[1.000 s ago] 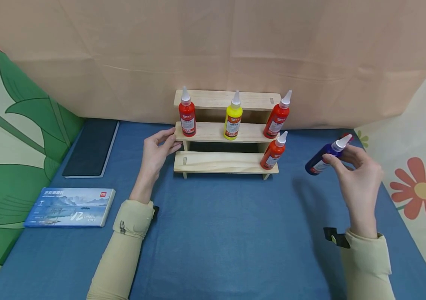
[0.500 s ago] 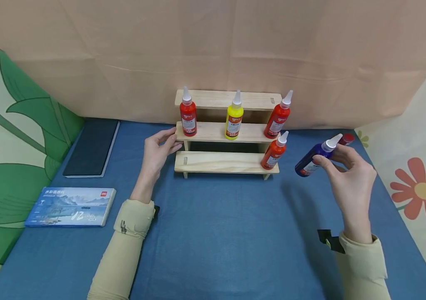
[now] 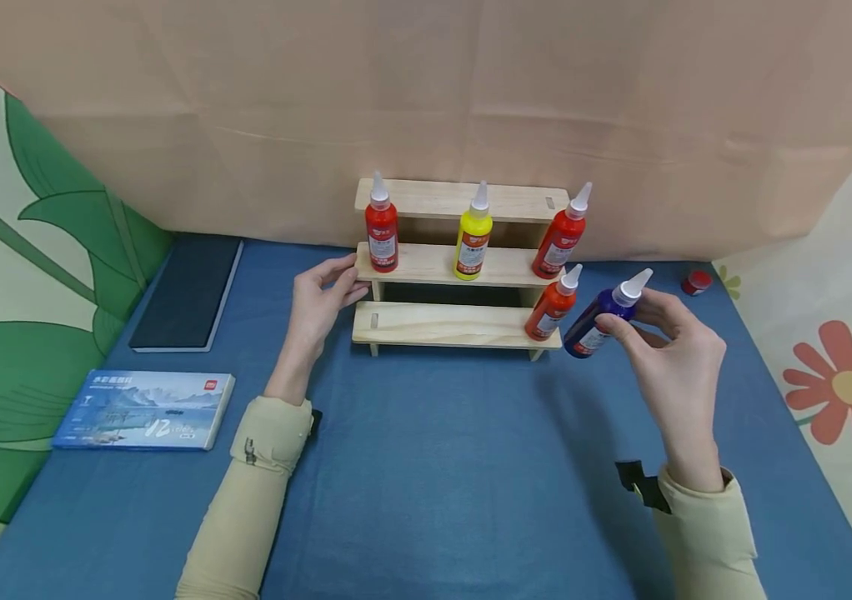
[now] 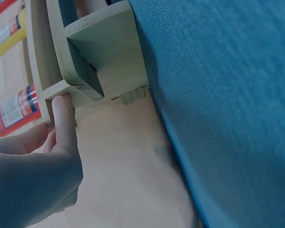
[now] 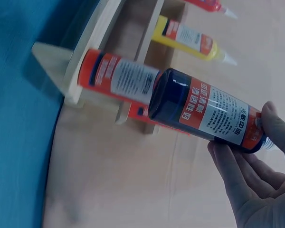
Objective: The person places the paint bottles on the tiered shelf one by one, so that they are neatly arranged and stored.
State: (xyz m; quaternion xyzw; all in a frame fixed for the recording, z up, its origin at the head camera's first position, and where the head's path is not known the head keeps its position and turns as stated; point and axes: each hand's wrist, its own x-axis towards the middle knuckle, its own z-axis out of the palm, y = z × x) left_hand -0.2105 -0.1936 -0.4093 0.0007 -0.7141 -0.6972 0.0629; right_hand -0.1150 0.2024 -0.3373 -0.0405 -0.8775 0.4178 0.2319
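A three-tier wooden display stand (image 3: 426, 325) stands at the back middle of the blue-covered table. My left hand (image 3: 318, 300) grips the left end of its middle tier with thumb and fingertips. A red bottle (image 3: 382, 229) and a yellow bottle (image 3: 473, 242) stand on that tier, with a second red bottle (image 3: 561, 242) at its right end. An orange-red bottle (image 3: 550, 308) stands at the right end of the lowest tier. Just right of it, my right hand (image 3: 669, 358) holds a dark blue bottle (image 5: 199, 111) with a white nozzle, tilted, between thumb and fingers.
A small red-capped jar (image 3: 697, 282) sits at the back right. On the left lie a dark notebook (image 3: 186, 292) and a blue flat box (image 3: 142, 410) with a landscape picture. A beige cloth (image 3: 426, 100) hangs behind the stand.
My right hand has carried the dark blue bottle left, close to the orange-red bottle, uncovering the small red-capped jar. My left hand has stayed at the stand.
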